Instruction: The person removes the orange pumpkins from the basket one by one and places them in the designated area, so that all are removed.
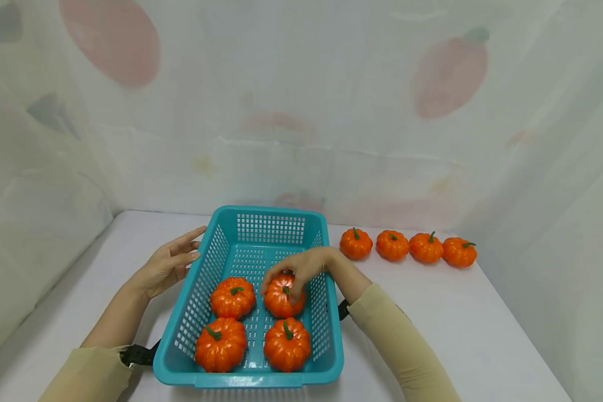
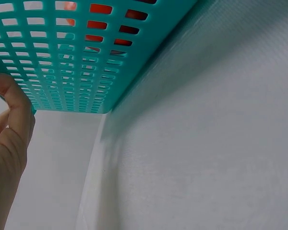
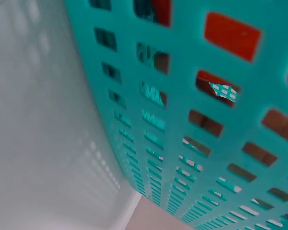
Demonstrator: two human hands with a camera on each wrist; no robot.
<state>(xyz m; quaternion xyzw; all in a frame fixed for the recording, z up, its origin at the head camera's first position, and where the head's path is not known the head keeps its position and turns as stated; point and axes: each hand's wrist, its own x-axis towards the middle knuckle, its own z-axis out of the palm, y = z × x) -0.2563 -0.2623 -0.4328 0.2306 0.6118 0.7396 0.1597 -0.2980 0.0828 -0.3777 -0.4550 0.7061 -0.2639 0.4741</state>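
Basket (image 1: 248,381) holds front pumpkins (image 1: 221,346); just behind, right hand (image 1: 304,267) grips inside pumpkin (image 1: 279,300), probably placing or lifting; next calls for clean release or lift. Left hand (image 1: 167,267), fingers spread, beside basket. Pumpkin row (image 1: 426,249) farther back, right.

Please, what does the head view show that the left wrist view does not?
Only the head view: the right hand gripping a pumpkin inside the teal basket, and four pumpkins in a row on the table.

Only the left wrist view: the outer face of the basket's left wall, orange showing through some holes.

Both: the left hand beside the basket, and the white table.
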